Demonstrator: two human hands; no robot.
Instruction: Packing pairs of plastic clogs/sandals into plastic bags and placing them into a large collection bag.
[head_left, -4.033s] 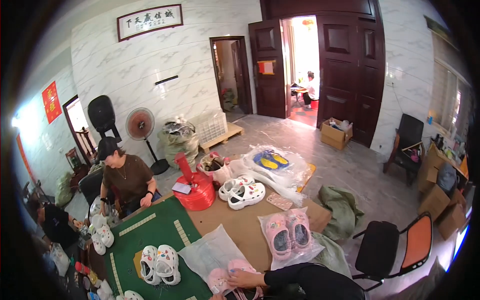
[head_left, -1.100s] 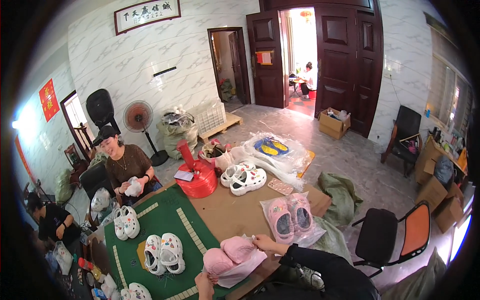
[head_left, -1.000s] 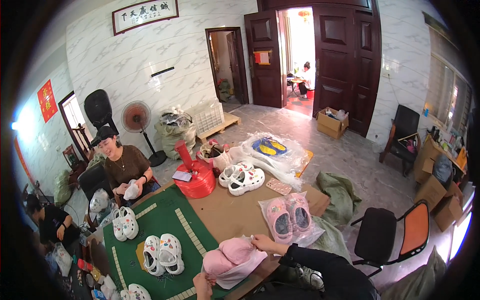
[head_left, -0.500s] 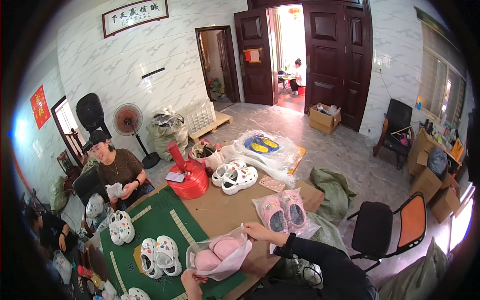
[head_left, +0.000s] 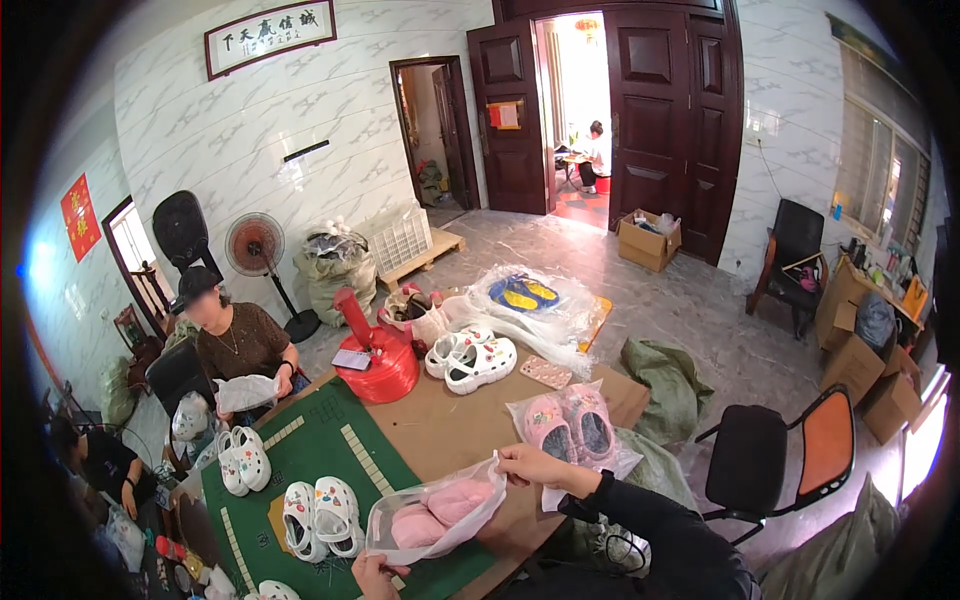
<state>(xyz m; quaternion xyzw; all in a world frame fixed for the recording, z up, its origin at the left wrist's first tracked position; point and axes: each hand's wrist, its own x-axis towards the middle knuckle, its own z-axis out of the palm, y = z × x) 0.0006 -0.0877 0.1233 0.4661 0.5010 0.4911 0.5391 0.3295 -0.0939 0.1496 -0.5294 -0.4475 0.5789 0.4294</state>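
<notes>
- Head view: the right hand pinches the top edge of a clear plastic bag, fingers closed on the film.
- The left hand grips the bag's lower edge at the near edge of the counter, fingers curled onto the plastic.
- Inside the bag lie 2 pink shoes, side by side; the bag hangs just above the counter's near edge, over the seam between green mat and brown board.
- Just beside it on the mat stands a pair of white shoes.
- Another bagged pink pair rests near the counter's right edge.
- A red container sits at the far edge, white shoes next to it.
- At the left edge a seated person holds a white bag.
</notes>
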